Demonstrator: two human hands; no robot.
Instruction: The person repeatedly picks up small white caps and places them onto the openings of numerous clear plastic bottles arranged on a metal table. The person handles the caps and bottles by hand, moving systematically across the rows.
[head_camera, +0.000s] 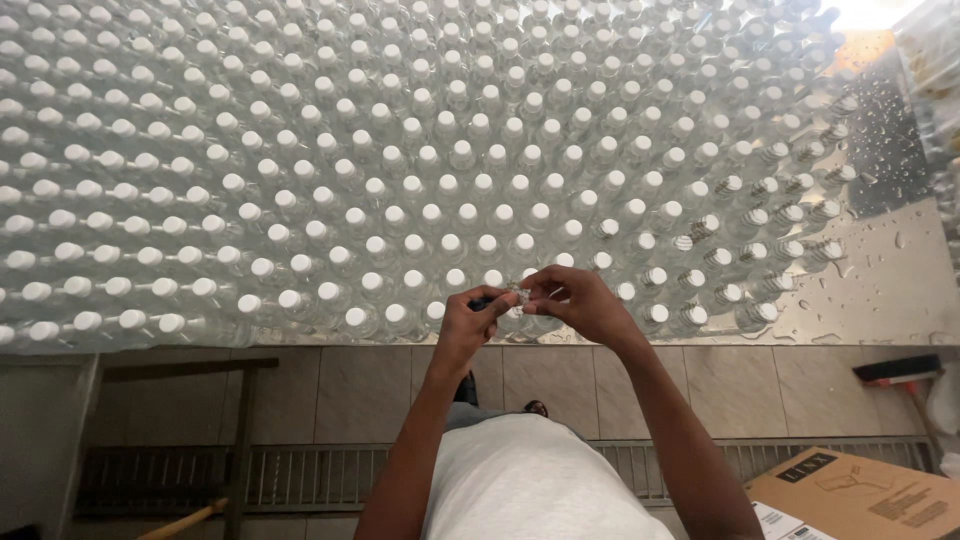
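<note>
White fabric of the person's shirt (530, 480) fills the bottom of the view, both bare forearms reaching forward from it. Left hand (468, 318) and right hand (580, 300) meet at the near edge of a wet metal tabletop (890, 290), fingers of both pressed together, pinching a small clear crinkled plastic piece (518, 295) between them. Just behind stand dense rows of clear plastic bottles with white caps (400, 170). A brown cardboard box (860, 495) lies on the tiled floor (350, 390).
</note>
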